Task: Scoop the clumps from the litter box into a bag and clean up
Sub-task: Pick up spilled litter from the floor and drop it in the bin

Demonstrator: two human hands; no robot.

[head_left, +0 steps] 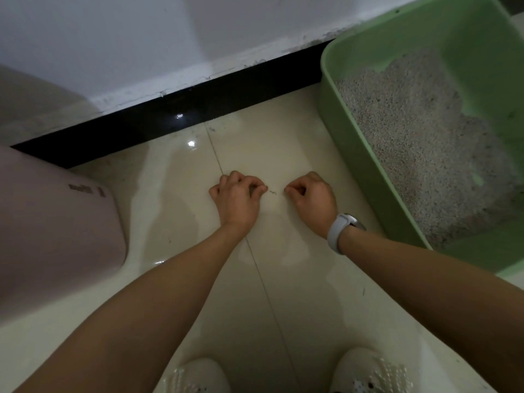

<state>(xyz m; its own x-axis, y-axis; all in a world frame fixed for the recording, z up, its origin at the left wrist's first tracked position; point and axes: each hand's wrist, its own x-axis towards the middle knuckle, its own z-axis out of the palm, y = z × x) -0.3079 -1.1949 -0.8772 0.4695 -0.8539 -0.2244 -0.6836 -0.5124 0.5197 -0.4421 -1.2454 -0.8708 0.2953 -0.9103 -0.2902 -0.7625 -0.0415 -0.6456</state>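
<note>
Green plastic box (pixel 368 177) of grey, grainy litter (pixel 419 143) sits at right on the glossy tile floor (pixel 175 211).
Both hands are down on the floor beside it: left hand (pixel 238 197) and right hand (pixel 312 198), fingers curled, flank a tiny speck (pixel 273 192); whether either pinches anything cannot be told. Such fine debris may slip or scatter on smooth tile. A pink rounded bin (pixel 56 222) stands left.

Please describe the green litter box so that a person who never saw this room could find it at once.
Follow the black baseboard under the white wall to its right end. There the litter box sits on the cream floor tiles, right of the right hand. It is the only pale green, open tray, holding grey litter; the pink container opposite shows none.
</note>
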